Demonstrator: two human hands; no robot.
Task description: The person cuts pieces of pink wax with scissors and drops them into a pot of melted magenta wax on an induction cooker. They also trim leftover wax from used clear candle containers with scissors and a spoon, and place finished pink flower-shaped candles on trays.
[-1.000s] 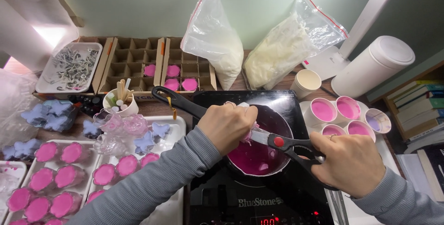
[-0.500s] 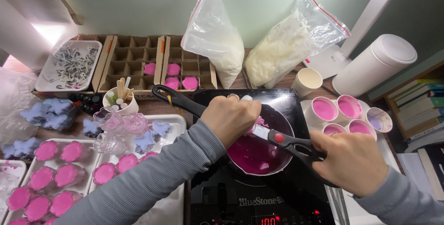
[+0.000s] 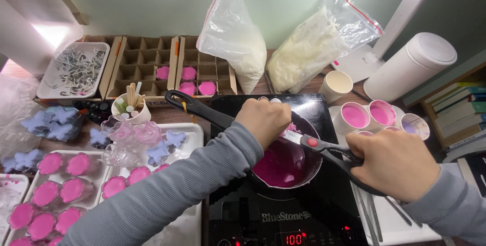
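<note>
Taking the pot point(image 3: 286, 167) of magenta liquid on the black cooktop point(image 3: 238, 215) as the landmark, the far left held trays of pink filled moulds point(image 3: 55, 193) and a heap of bluish butterfly shapes point(image 3: 48, 123), well apart from the pot. Up and left of the pot lay a white tray of metal wick tabs point(image 3: 76, 69), then cardboard divider boxes point(image 3: 167, 69) with a few pink pieces in the cells, and a small white cup of sticks point(image 3: 130, 105) in front of them.

The left hand point(image 3: 266, 119) hung over the pot's upper left rim, fingers curled shut and pinching a small pink piece point(image 3: 292, 127) at their tips; how the fingertips lay on it could not be made out. The pot's black handle point(image 3: 197, 107) ran out leftwards beneath that wrist.

The scissors point(image 3: 324, 150) crossed the pot's right rim, blade tips meeting the pink piece right at the left fingertips. The right hand point(image 3: 395, 162), just right of the pot, was closed through the black scissor handles.

Behind the pot stood two clear bags of white flakes point(image 3: 263, 48). Right of it sat small cups of pink liquid point(image 3: 367, 114), and further back a white cylinder point(image 3: 410, 66).
</note>
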